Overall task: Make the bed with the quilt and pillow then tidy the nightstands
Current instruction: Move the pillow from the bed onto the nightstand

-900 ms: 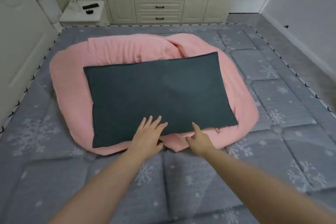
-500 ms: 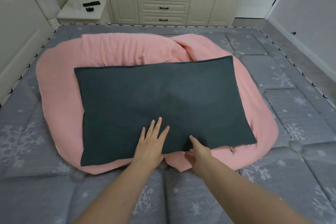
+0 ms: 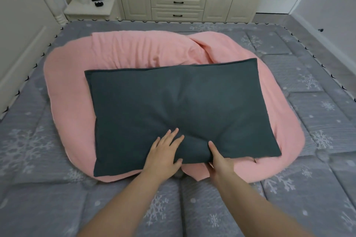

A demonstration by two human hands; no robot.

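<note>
Head view showed the dark pillow [image 3: 179, 109] atop the bunched pink quilt [image 3: 119, 54] mid-mattress; left hand [image 3: 163, 154] pressed flat, right hand [image 3: 218, 158] apparently pinching its near edge. Lifting could drag the quilt along.

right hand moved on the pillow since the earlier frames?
Yes. The right hand was only touching the near edge of the pillow; now its thumb lies on top, gripping that edge, which bunches above the pink quilt.

Dark pillow [image 3: 173, 106] atop crumpled pink quilt [image 3: 119, 57]
</note>
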